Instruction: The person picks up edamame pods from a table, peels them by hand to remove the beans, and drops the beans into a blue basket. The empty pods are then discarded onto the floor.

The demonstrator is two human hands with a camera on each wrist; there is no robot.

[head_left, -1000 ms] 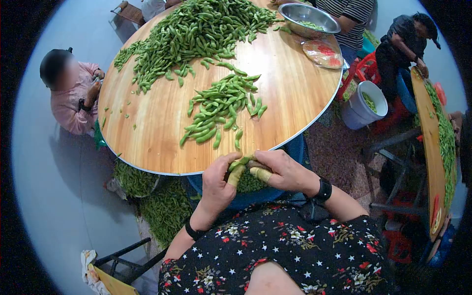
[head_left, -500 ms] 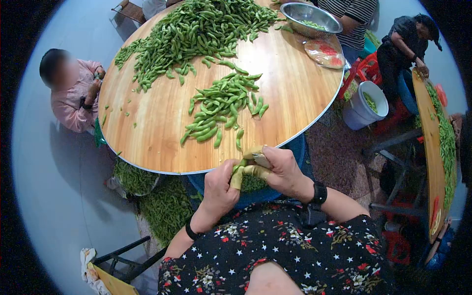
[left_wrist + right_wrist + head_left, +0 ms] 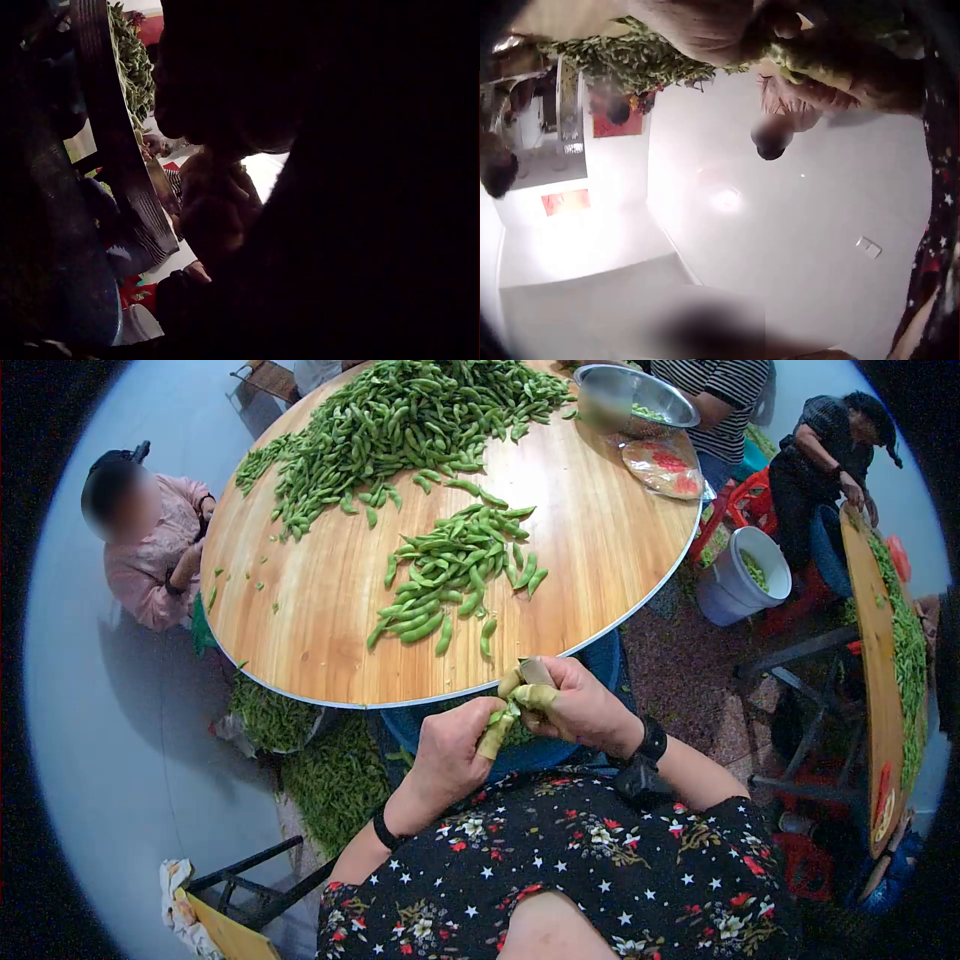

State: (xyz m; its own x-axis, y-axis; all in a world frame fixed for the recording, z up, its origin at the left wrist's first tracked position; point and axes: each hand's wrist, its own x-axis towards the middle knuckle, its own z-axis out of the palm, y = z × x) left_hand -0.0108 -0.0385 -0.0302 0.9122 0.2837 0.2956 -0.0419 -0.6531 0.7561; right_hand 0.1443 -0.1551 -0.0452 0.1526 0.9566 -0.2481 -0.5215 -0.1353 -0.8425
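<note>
Just off the near table edge, my left hand pinches a green soybean pod between thumb and finger. My right hand meets it from the other side, fingers curled at the pod's upper end. Yellowish-green covers wrap some fingers of both hands. A small greyish flat piece shows at the right thumb. Pale green shows where the pod is pinched. The left wrist view is mostly dark; in the right wrist view, the fingers and a green pod appear at the top. Beneath the hands sits a blue tub.
On the round wooden table lie a small group of pods and a large heap. A metal bowl and a plastic-wrapped packet stand far right. A white bucket and other people surround it.
The right hand has turned and drawn in against the left, fingertips now together at the pod. The left hand has shifted slightly right. The seated person at left has moved their arms.
</note>
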